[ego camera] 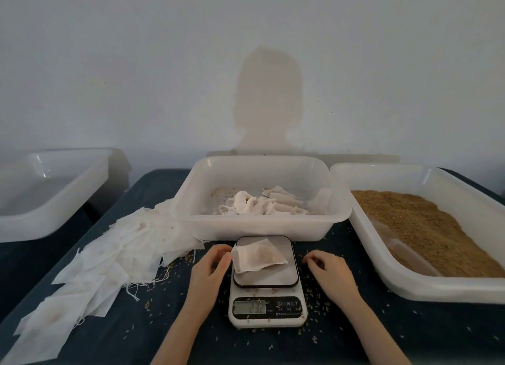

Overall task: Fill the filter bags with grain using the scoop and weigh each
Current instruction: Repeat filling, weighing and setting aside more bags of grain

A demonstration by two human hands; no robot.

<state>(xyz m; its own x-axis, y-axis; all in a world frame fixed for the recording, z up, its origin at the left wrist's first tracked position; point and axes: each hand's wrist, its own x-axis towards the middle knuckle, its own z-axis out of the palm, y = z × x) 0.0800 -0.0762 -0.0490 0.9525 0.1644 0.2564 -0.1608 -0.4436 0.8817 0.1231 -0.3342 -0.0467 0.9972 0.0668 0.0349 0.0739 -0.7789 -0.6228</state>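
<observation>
**White mesh on the pan: the reading is to be taken untouched**

Grey digits on the scale (267, 285) display, at six o'clock from the pan, are too blurred to be read with certainty. On the pan lies one filled filter bag (258, 256), its flap hanging over the nine o'clock edge. The left hand (209, 266) is held just beside that flap, fingers loosely curled and grasping nothing (whether a fingertip brushes the mesh cannot be told). The right hand (328, 265) rests on the dark cloth at three o'clock of the scale, relaxed and empty.

For a true weight, both hands are best kept clear of bag and pan until the figures settle; the overhanging flap should be kept off the cloth.

Empty bags (103, 258) are fanned out at nine o'clock. Beyond the scale, at twelve o'clock, finished bags sit in the middle tub (262, 228). Grain (426, 228) fills the tray at two o'clock, where a clear scoop (410, 256) seems half-buried.
</observation>
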